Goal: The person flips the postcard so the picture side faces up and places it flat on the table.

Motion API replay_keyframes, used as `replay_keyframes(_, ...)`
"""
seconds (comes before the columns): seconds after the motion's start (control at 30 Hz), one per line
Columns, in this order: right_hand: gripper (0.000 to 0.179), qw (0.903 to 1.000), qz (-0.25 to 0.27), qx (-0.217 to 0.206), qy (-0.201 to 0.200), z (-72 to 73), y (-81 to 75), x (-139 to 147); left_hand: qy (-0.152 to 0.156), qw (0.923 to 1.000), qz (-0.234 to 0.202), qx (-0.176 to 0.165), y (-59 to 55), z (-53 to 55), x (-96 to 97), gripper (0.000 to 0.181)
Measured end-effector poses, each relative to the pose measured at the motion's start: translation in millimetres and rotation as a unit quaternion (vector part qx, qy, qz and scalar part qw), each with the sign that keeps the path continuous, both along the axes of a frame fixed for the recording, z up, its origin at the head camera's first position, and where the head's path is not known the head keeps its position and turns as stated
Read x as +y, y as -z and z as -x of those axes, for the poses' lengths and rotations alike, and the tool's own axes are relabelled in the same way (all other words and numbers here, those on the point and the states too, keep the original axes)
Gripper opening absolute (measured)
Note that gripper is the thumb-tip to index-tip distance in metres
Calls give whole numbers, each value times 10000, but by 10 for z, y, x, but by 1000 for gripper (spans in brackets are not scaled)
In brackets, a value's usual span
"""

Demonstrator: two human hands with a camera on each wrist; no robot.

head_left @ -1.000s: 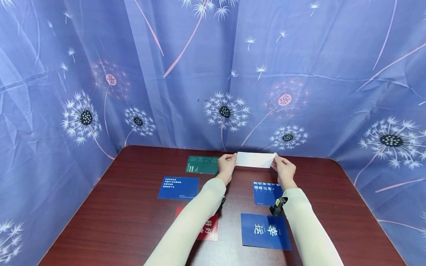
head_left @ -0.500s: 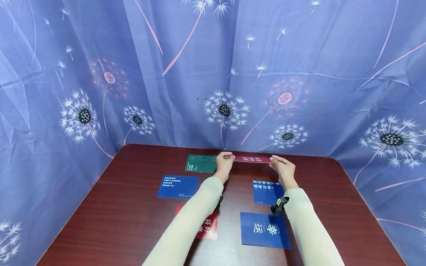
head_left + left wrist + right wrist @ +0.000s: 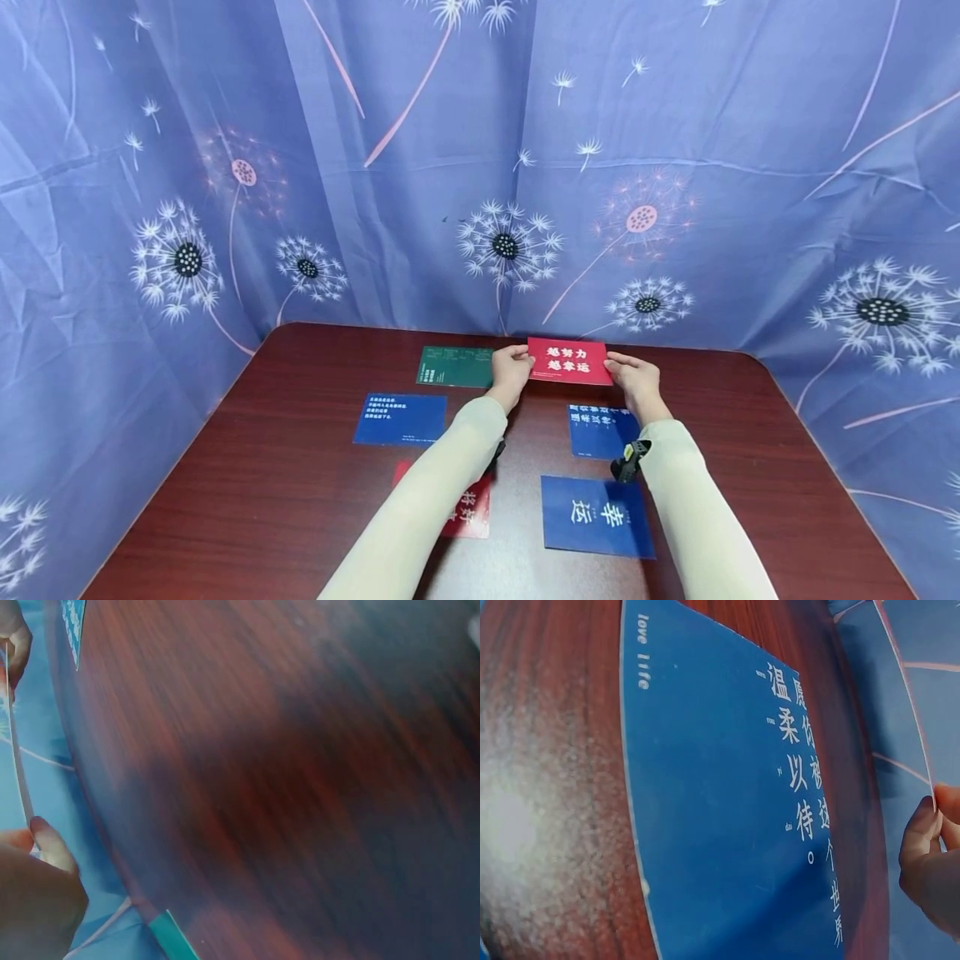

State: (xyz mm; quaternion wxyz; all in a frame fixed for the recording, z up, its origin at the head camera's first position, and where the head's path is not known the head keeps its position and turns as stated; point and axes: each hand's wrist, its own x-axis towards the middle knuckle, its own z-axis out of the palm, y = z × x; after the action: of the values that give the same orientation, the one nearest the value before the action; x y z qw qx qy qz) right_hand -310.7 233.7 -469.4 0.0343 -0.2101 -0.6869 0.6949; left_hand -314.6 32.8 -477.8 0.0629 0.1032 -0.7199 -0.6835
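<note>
Near the table's far edge, a red card [image 3: 567, 361] with white Chinese characters is held up between both hands, its printed face toward the head camera. My left hand [image 3: 511, 372] pinches its left edge. At its right edge my right hand [image 3: 636, 385] pinches it between thumb and fingers. In the left wrist view the card [image 3: 18, 750] shows almost edge-on, with a hand at each end. The right wrist view shows it as a thin line too. A green card [image 3: 455, 367] lies just left of my left hand.
Blue cards [image 3: 401, 419] lie on the dark red wooden table [image 3: 262, 467], one at left and two at right, including a large-lettered card [image 3: 597, 517]. My left sleeve partly covers another red card [image 3: 471, 505]. A patterned blue curtain [image 3: 420, 250] hangs behind.
The held card has turned over: its white side faced the camera, then it tilted nearly flat, and now its red printed face shows. Both hands still hold its ends.
</note>
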Motion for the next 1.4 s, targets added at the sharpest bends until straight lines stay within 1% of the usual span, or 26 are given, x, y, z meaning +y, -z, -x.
replay_keyframes(0.07, 43, 9998, -128, -98, -110, 4, -2, 6, 86, 9999, 129, -52, 0, -2, 0, 26)
replay_keyframes(0.17, 43, 9992, -333, -183, -130, 9, 5, 15, 203, 9992, 333, -107, 5, -1, -3, 31)
replay_keyframes(0.23, 44, 9979, -572, -252, -175, 11, 15, 15, 265, 9983, 506, -152, 6, -1, -5, 35)
replay_keyframes(0.33, 45, 9943, -958, -334, -313, 11, 34, -1, 306, 9946, 980, -171, 5, -1, -7, 39)
replay_keyframes(0.4, 46, 9917, -1170, -357, -387, 5, 50, -22, 331, 9889, 1441, -139, 5, -4, -7, 40)
replay_keyframes(0.47, 47, 9904, -1265, -373, -424, 1, 74, -38, 334, 9803, 1946, -69, 15, -1, 1, 42)
replay_keyframes(0.57, 49, 9883, -1402, -355, -485, 3, 127, -61, 368, 9673, 2508, -82, 48, 4, 11, 44)
replay_keyframes(0.6, 49, 9876, -1445, -361, -499, 6, 145, -69, 387, 9645, 2608, -130, 59, 6, 13, 44)
replay_keyframes(0.73, 48, 9835, -1712, -370, -456, 13, 210, -88, 507, 9593, 2760, -305, 104, 6, 25, 44)
replay_keyframes(0.9, 46, 9807, -1888, -414, -308, 11, 215, -117, 567, 9583, 2767, -428, 150, 12, 42, 45)
replay_keyframes(1.0, 45, 9773, -2052, -446, -283, 12, 206, -137, 564, 9570, 2813, -436, 161, 10, 48, 45)
replay_keyframes(1.13, 45, 9740, -2185, -518, -292, 5, 209, -146, 534, 9506, 3031, -404, 161, 15, 64, 44)
replay_keyframes(1.23, 44, 9720, -2272, -518, -315, 8, 214, -157, 465, 9444, 3236, -347, 164, 26, 72, 43)
replay_keyframes(1.27, 44, 9713, -2301, -505, -320, 11, 216, -162, 450, 9434, 3268, -333, 163, 28, 73, 42)
replay_keyframes(1.37, 42, 9652, -2555, -467, -298, 24, 226, -173, 424, 9411, 3344, -274, 155, 28, 75, 42)
replay_keyframes(1.4, 41, 9633, -2624, -467, -304, 27, 226, -176, 423, 9415, 3332, -283, 150, 26, 76, 42)
